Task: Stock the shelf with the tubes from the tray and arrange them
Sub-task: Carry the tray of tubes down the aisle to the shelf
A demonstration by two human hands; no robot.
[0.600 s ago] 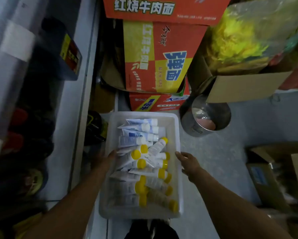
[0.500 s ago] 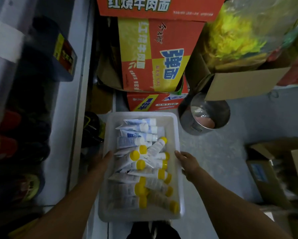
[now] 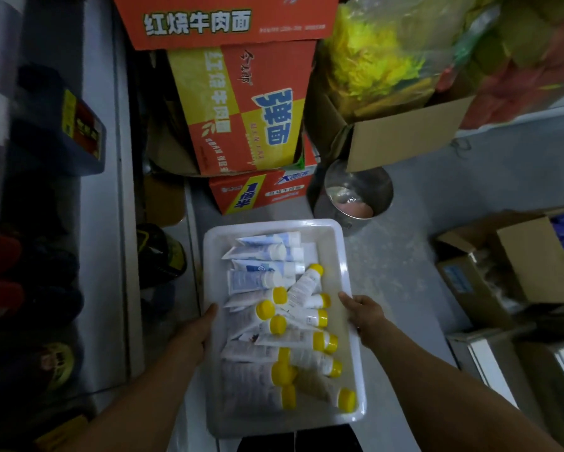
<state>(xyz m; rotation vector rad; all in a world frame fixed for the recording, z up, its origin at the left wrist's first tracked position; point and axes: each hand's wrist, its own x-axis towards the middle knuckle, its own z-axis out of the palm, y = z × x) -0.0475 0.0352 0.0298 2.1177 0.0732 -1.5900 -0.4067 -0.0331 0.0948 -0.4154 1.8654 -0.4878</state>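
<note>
Both hands are gripping the white tray (image 3: 339, 256) by its long sides: left hand (image 3: 197, 332) is clamping its fingers on the left rim, right hand (image 3: 363, 313) on the right rim. Tubes (image 3: 274, 321), white-capped and yellow-capped, are lying jumbled inside. Shelf (image 3: 98, 223) is standing to the left; noodle cartons (image 3: 241, 109) are sitting beyond the tray.

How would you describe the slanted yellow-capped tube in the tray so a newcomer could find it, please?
Start at the white tray held by both hands. Below the blue-and-white tubes, near its right wall, lies the slanted tube. Only it points its yellow cap diagonally toward the far right.
</note>
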